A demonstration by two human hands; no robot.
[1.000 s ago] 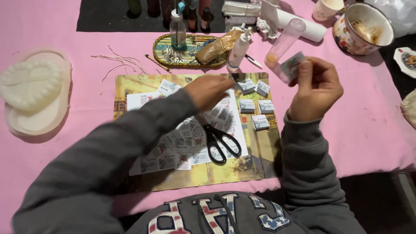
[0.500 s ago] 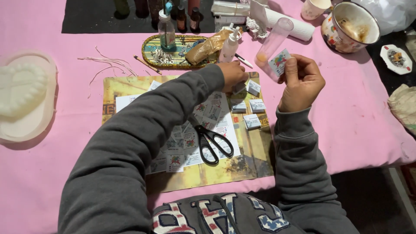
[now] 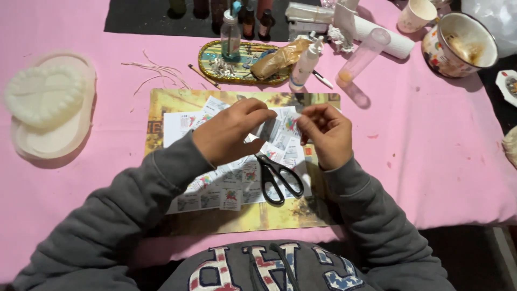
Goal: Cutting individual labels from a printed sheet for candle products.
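Now both hands (image 3: 280,132) on a small paper cutout (image 3: 291,124).

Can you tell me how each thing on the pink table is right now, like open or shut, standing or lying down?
Scissors: lying flat, blades shut.
Clear tube: tipped over, orange bit at its bottom.
Clear bottle: upright, capped.
White squeeze bottle: leaning, capped.
Enamel mug: upright, stained inside.
Small paper piece: pinched between left hand and right hand.

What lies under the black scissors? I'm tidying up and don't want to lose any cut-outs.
The scissors lie on a sheet of small printed pictures, itself on a yellowish mat. What the blades and handles cover cannot be seen.
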